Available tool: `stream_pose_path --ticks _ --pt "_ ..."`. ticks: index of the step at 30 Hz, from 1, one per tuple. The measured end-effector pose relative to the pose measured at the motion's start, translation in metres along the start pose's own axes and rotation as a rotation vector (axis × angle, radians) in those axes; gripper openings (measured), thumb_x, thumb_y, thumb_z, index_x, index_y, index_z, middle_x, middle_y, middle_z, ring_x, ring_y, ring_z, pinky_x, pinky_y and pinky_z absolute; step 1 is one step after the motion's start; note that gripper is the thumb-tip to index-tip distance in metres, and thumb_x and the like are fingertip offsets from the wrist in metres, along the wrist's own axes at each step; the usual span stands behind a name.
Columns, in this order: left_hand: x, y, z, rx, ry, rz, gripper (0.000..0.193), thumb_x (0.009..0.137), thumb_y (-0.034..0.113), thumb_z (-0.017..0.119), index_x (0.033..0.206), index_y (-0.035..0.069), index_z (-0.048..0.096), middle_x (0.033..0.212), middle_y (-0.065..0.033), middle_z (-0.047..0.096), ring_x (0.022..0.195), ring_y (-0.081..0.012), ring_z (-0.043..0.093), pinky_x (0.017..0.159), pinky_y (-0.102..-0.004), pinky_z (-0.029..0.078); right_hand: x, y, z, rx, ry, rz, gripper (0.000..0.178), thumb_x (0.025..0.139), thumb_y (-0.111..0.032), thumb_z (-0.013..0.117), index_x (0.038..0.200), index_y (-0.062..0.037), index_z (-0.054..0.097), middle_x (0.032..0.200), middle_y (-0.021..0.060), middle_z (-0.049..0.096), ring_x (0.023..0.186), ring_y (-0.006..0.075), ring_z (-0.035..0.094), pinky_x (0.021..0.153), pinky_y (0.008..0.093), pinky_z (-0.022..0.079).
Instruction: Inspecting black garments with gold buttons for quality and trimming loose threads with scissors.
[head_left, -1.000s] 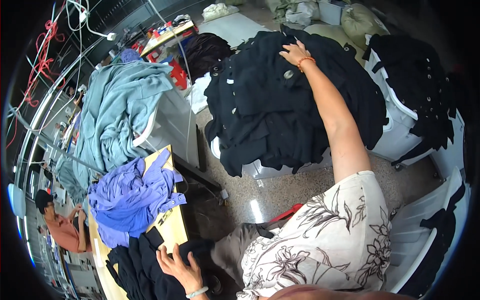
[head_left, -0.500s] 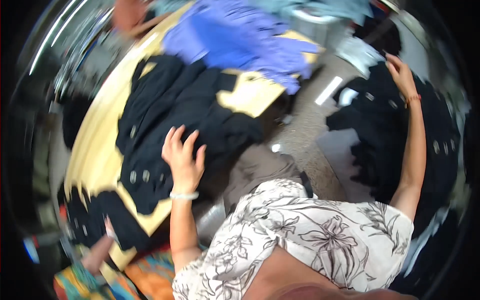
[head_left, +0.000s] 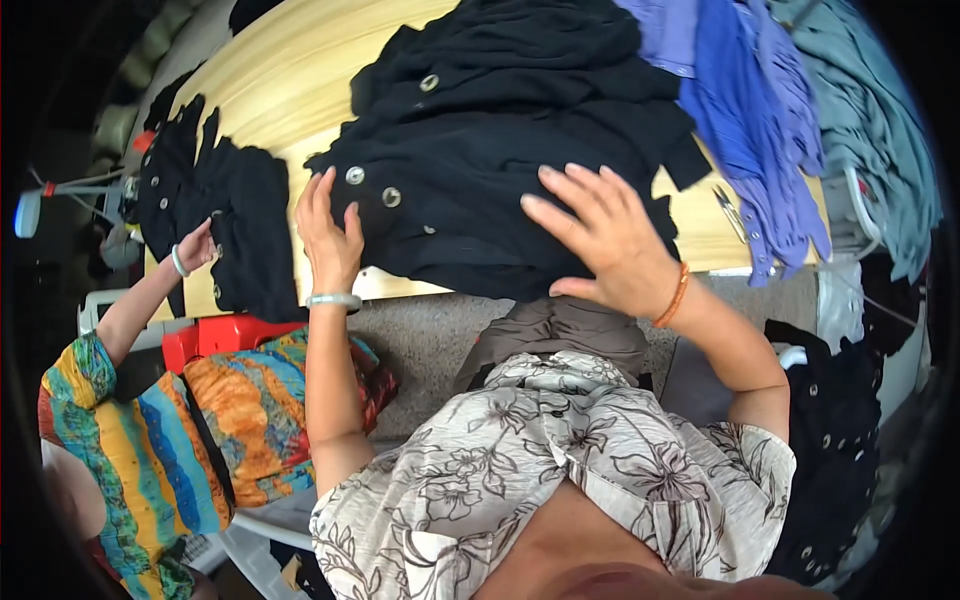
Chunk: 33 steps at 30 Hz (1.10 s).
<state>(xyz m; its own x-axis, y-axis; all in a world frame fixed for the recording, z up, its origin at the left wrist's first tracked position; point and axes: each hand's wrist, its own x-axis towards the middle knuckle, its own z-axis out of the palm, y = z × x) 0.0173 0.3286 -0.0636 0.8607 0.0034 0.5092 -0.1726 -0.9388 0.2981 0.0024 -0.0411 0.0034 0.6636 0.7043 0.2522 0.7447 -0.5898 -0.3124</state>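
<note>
Pressing down on a heap of black buttoned garments (head_left: 500,190) was the work seen in hand, and both hands were laid flat on it. The left hand (head_left: 328,232) was placed with fingers extended and close together at the heap's left edge, just beside two metal buttons (head_left: 372,186). The right hand (head_left: 600,240) was spread wide, palm down, on the near right part of the heap, nothing being pinched by either. The heap was piled at the near edge of the pale wooden worktop (head_left: 280,70), with some cloth hanging slightly over that edge. Purple-blue garments (head_left: 740,120) were stacked to its right, touching it, and grey-green cloth (head_left: 860,110) beyond those. A smaller pile of black pieces (head_left: 225,220) was kept well to the left, where another person's hand (head_left: 196,246) was rested on it; that person's bright striped clothing (head_left: 170,440) was seen below.

To do the step well, it was judged that the top garment should be smoothed outward from the middle with flat palms, the buttoned edge kept aligned, and the overhanging cloth held from sliding off the near edge.
</note>
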Motion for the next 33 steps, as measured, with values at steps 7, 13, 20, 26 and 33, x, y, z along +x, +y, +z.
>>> stream_pose_path --ticks 7,13,20,26,33 --pt "0.035 -0.023 0.031 0.025 -0.185 0.034 0.059 0.071 0.001 0.072 0.127 0.016 0.059 0.138 -0.0181 0.045 0.124 -0.0391 0.042 0.107 -0.0445 0.036 0.011 0.062 0.027 -0.306 0.304 0.124 0.073 0.062 0.003 0.063 0.13 -0.0238 0.059 0.126 0.0039 0.055 0.11 0.0276 0.052 0.092 0.0406 0.041" --pt "0.038 0.008 0.036 -0.009 -0.157 0.091 0.039 0.074 0.007 0.072 0.112 0.015 0.068 0.125 -0.0113 0.054 0.114 -0.0339 0.047 0.098 -0.0431 0.04 0.014 0.122 0.0 -0.558 0.293 0.239 0.067 0.072 0.003 0.058 0.133 -0.0243 0.056 0.128 0.0022 0.055 0.115 0.0273 0.052 0.098 0.0418 0.038" --pt "0.016 -0.001 0.017 -0.067 -0.002 0.093 0.034 0.074 0.002 0.07 0.107 0.01 0.068 0.109 -0.0082 0.062 0.099 -0.0285 0.055 0.089 -0.0389 0.043 0.02 0.045 -0.005 -0.341 0.412 0.078 0.046 0.072 0.004 0.058 0.116 -0.0092 0.065 0.117 0.0108 0.061 0.108 0.0302 0.058 0.094 0.0413 0.043" --pt "0.008 0.029 -0.014 -0.304 0.237 0.101 0.027 0.074 -0.007 0.062 0.099 0.003 0.067 0.094 -0.0126 0.066 0.088 -0.0294 0.061 0.079 -0.0361 0.049 0.057 -0.041 0.069 -0.012 0.274 -0.048 0.075 0.068 -0.028 0.078 0.136 -0.0121 0.051 0.124 0.0097 0.056 0.111 0.0271 0.055 0.097 0.043 0.042" --pt "0.028 0.033 -0.061 -0.12 0.402 0.194 0.028 0.073 -0.006 0.065 0.099 0.003 0.068 0.09 -0.0113 0.061 0.092 -0.0296 0.057 0.084 -0.0374 0.047 0.07 -0.001 0.059 -0.333 0.432 0.068 0.051 0.07 -0.001 0.058 0.119 -0.014 0.059 0.086 0.0032 0.057 0.08 0.0222 0.056 0.075 0.0373 0.04"
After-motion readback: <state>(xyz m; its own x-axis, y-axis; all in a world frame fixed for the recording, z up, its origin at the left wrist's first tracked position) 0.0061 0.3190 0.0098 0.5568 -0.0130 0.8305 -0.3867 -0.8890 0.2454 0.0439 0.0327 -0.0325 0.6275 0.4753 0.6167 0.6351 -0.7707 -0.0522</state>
